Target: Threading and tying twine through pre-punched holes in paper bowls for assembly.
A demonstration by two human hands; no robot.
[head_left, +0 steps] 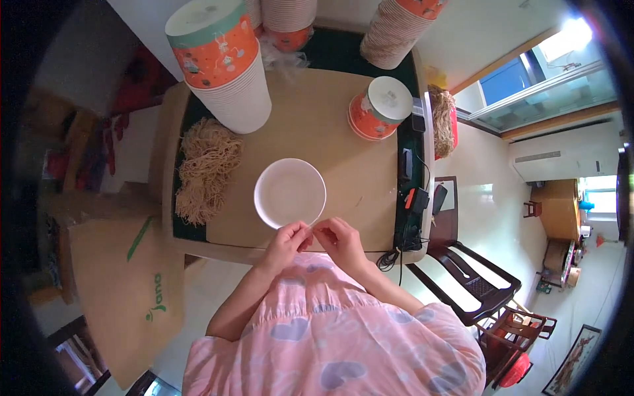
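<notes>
White bowl (290,193) was noted at the centre of the tan table (343,165), upright and seen from above, its inside bare. Both hands were held at its six o'clock edge. The left hand (288,241) was curled, fingertips pinched together at the rim; the right hand (340,239) was likewise curled, fingers pinched close to the left ones. Something thin and pale seemed to be gripped between the two hands, but what it was could not be told. A heap of dry noodles (206,169) was recorded at the bowl's nine o'clock, near but apart from it. A tall stack of orange-and-white paper cups (224,63) stood at eleven o'clock, just beyond the noodles. A shorter stack of lidded orange cups (380,107) was seen at two o'clock, well apart from the bowl. Small black devices with cables (413,198) lay along the table's edge at three o'clock. A brown paper bag (125,290) was observed off the table at eight o'clock.
</notes>
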